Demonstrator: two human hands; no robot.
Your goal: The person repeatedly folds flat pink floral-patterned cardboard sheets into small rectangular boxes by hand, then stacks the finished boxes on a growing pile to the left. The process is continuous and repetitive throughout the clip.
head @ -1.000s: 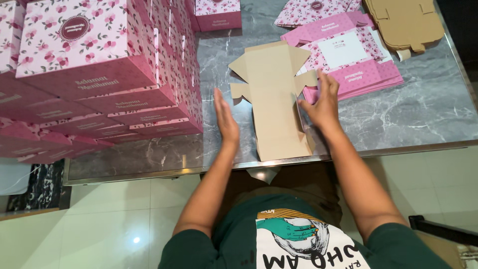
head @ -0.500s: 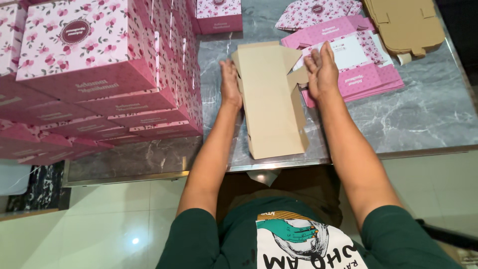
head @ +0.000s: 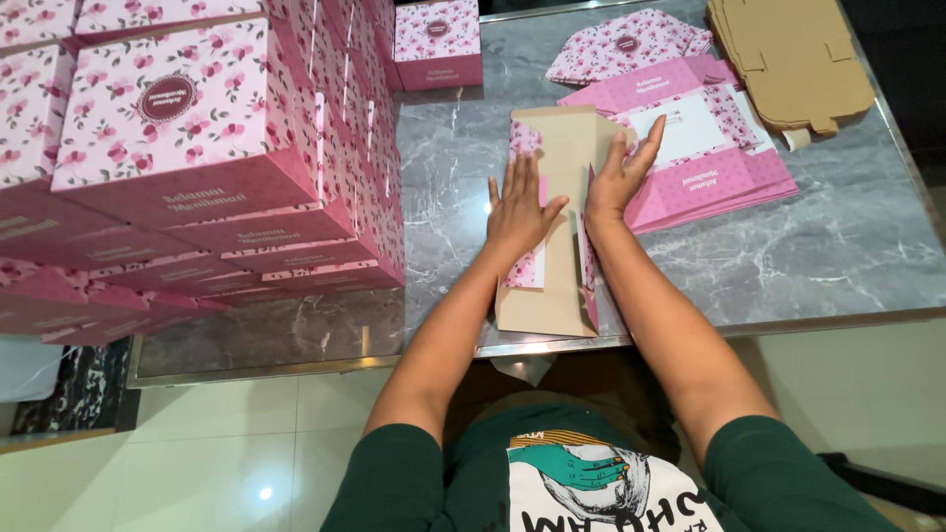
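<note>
Flat, both hands press folded carton blank overhanging table edge

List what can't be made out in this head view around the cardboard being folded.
- Folded cardboard blank: its middle is hidden under the left hand and right hand.
- Stack of flat pink blanks: count unreadable, layers overlap.
- Stacked pink floral boxes: cut off by the left and top edges.
- Brown flat cardboard: top cut off by the frame.
</note>
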